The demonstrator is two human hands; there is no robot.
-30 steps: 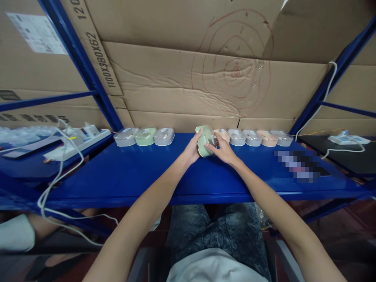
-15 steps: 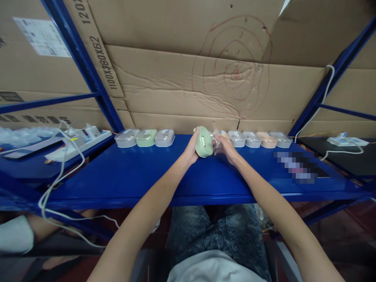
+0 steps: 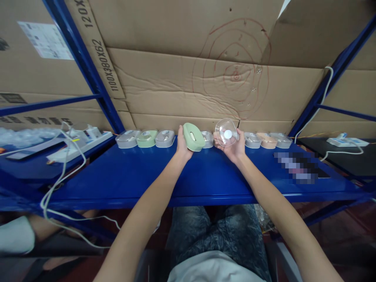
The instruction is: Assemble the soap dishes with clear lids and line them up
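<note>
My left hand grips a pale green case base, lifted a little above the blue shelf. To its right my right hand holds a clear plastic lid with a white round sticker, tilted up toward me. The two pieces are apart, with a grey case standing on the shelf between them. More small cases line the back of the shelf: a grey, a green and a grey one on the left, and grey and peach ones on the right.
Cardboard boxes wall off the back of the shelf. Blue uprights stand at both sides. A white power strip with trailing cables lies at the left, another at the right. A blurred patch sits on the shelf's right part.
The green case was held closed in both hands. Now the clear lid is off in my right hand and the green base has moved left in my left hand.
</note>
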